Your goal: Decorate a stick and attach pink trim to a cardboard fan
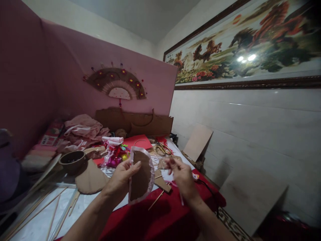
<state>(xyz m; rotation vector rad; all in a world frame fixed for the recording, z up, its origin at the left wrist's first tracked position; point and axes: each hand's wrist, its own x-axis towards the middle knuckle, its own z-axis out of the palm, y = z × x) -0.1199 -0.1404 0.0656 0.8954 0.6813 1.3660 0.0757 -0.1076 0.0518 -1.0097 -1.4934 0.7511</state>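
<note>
My left hand [122, 177] grips a half-round cardboard piece [141, 175] by its straight side, thumb on the front face. A pale pink, puckered cloth border runs round the edge of this piece. To the right of it, apart from the cardboard, my right hand [182, 177] is raised with its fingers pinched together. Anything between those fingertips is too small or blurred to make out. Below the right hand shows a thin pale strip; whether it is held I cannot tell. Behind the hands lie a small cardboard offcut [163, 184] and scissors [162, 149].
A dark bowl [72, 162] and a fan-shaped cardboard piece [91, 179] lie left, near thin wooden sticks [52, 217]. Red paper [137, 142], shiny wrapped bits and pink cloth [84, 129] crowd the back. A decorated fan [116, 82] hangs on the pink panel. Red cloth [147, 221] covers the near edge.
</note>
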